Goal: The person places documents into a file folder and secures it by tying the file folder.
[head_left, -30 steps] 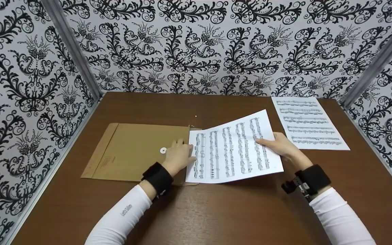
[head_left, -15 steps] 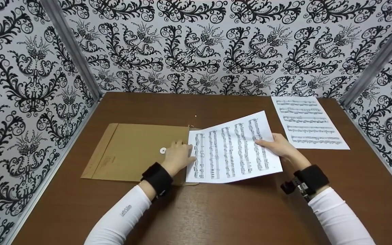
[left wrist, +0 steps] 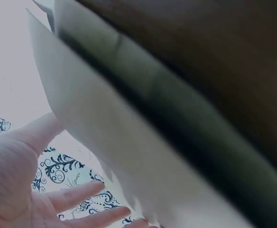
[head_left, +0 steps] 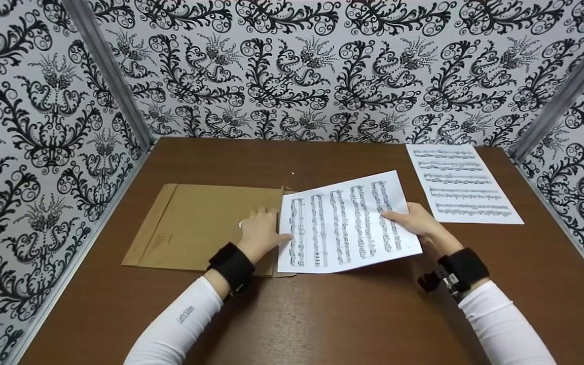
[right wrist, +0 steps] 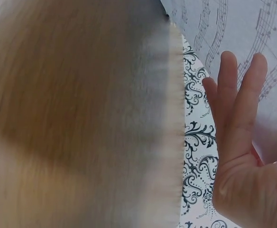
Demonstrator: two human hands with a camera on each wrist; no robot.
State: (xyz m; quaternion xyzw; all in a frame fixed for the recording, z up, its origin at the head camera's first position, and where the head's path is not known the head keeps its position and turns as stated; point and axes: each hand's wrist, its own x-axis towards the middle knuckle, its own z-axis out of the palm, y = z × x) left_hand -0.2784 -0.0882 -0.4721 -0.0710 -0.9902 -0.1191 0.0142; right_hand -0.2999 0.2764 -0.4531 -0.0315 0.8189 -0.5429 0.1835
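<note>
Your right hand point(head_left: 416, 223) pinched the white sheet of printed music point(head_left: 345, 225) by its edge; your left hand point(head_left: 259, 234) lay flat, fingers straight, on the brown cardboard envelope point(head_left: 195, 223).

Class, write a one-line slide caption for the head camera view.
Right hand holds a music sheet at the envelope mouth while the left hand rests on it; another sheet lies nearby.

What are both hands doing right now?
Left hand: open, resting on the brown envelope.
Right hand: holding the sheet of music, thumb on top.
</note>
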